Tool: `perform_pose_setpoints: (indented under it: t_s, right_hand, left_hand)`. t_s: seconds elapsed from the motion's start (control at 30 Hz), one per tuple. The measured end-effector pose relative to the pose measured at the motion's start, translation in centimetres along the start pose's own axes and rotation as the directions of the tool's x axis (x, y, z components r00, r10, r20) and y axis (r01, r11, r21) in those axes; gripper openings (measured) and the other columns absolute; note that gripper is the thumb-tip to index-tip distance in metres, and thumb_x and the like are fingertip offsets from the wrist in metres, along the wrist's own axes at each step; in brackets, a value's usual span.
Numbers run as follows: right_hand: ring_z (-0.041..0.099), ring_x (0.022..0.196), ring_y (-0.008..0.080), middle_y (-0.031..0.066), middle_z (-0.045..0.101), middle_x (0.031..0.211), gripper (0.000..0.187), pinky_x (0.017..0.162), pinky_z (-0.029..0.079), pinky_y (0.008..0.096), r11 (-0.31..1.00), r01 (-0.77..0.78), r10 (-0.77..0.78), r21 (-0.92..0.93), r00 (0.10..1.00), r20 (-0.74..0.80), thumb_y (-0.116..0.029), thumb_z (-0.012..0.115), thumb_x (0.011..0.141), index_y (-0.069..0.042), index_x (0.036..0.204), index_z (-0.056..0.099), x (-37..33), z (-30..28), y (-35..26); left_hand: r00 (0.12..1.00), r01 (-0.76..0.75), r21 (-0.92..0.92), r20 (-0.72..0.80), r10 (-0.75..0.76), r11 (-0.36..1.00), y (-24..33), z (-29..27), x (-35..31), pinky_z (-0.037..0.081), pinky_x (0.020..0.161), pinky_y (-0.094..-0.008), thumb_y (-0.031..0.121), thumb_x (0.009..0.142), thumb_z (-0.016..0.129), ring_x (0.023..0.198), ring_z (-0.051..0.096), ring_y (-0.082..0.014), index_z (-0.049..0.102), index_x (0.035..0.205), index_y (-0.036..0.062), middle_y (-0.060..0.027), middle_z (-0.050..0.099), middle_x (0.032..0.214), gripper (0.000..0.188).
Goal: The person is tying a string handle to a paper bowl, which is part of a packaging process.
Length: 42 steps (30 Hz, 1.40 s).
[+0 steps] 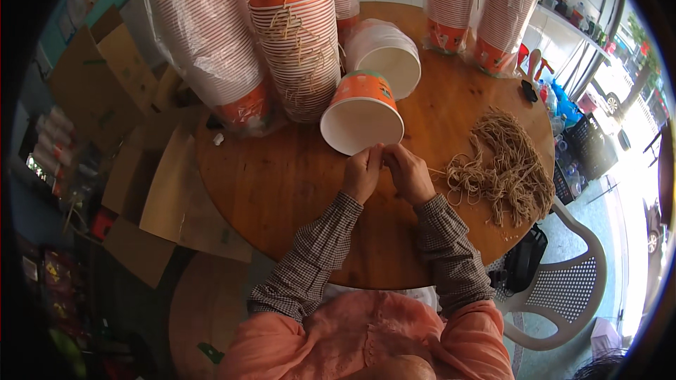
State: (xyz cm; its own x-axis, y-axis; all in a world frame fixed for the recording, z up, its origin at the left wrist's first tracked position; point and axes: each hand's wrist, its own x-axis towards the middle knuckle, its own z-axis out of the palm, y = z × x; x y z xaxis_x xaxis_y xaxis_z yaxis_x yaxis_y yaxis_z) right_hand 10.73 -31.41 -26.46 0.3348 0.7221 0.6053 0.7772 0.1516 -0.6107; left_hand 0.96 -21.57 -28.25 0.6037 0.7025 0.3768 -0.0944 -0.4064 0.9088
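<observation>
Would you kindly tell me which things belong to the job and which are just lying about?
Seemingly in the job:
front orange tub before the left hand and right hand
twine pile
strand-draped tub stack

Seemingly lying about:
cardboard box
plastic chair
black crate

Orange cup point(362, 109), centre: no lettering could be read.
Cup stack point(315, 53), upper centre: none was legible.
Cardboard box point(171, 190), left: none legible.

Wooden table point(282, 183), grey chair point(567, 294) (floor point(618, 260) probably tiled).

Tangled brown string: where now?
In the head view, the tangled brown string lies on the right side of the round wooden table, right of the right hand.
</observation>
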Motion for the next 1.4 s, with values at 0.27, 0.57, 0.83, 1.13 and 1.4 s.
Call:
perform_pose_setpoints:
  t_s: [0.27,0.57,0.83,1.13,1.4]
  right_hand:
    - [0.064,0.072,0.024,0.0137,0.062,0.083,0.014,0.065,0.051,0.0333,0.961,-0.179,0.188,0.211,0.982,-0.026,-0.006,0.065,0.085,0.0,0.096,0.059,0.0,-1.5,0.1]
    - [0.062,0.071,0.021,0.0114,0.062,0.084,0.011,0.066,0.05,0.0308,0.961,-0.139,0.161,0.241,0.984,-0.076,-0.006,0.066,0.083,0.0,0.092,0.062,0.0,-2.0,1.0]
    - [0.066,0.074,0.0259,0.0135,0.066,0.083,0.017,0.068,0.052,0.0347,0.957,-0.288,0.281,0.041,0.952,0.124,-0.014,0.068,0.082,-0.001,0.093,0.066,-0.4,-3.7,1.7]
    - [0.068,0.078,0.0338,0.0181,0.069,0.081,0.019,0.071,0.054,0.0408,0.727,-0.496,0.398,-0.475,0.868,-0.297,-0.021,0.066,0.078,-0.004,0.084,0.071,-5.3,-17.5,16.5]
    - [0.067,0.08,0.0327,0.0131,0.069,0.09,0.02,0.071,0.055,0.0402,0.748,-0.246,0.074,-0.617,0.954,-0.292,-0.006,0.059,0.081,-0.008,0.098,0.069,-3.4,-18.5,15.4]
  left_hand:
    - [0.988,-0.152,0.053,0.024,0.15,0.987,-0.3,0.2,0.3,0.047,0.061,-0.0324,0.017,0.098,0.053,0.068,0.061,-0.0199,0.057,0.095,-0.001,-0.0147,0.061,0.077,0.019]
    - [0.987,-0.103,-0.139,0.105,0.118,0.985,-1.0,0.6,0.0,0.05,0.064,-0.0262,0.009,0.096,0.056,0.071,0.061,-0.0112,0.058,0.091,-0.0009,-0.0052,0.064,0.079,0.011]
    - [0.974,-0.217,0.111,-0.041,0.223,0.97,-2.2,0.2,0.5,0.048,0.063,-0.0254,0.012,0.095,0.059,0.07,0.059,-0.0103,0.059,0.092,-0.0002,-0.0043,0.062,0.078,0.012]
    - [0.987,-0.069,-0.092,-0.154,0.054,0.993,-1.9,-0.9,1.4,0.048,0.059,-0.0256,0.014,0.098,0.053,0.063,0.056,-0.0106,0.056,0.091,0.0013,-0.0034,0.058,0.075,0.014]
    - [0.984,-0.135,-0.238,-0.149,0.101,0.962,-0.8,-1.0,1.5,0.049,0.062,-0.0239,0.016,0.099,0.052,0.066,0.056,-0.01,0.057,0.095,0.0011,-0.0025,0.06,0.081,0.016]
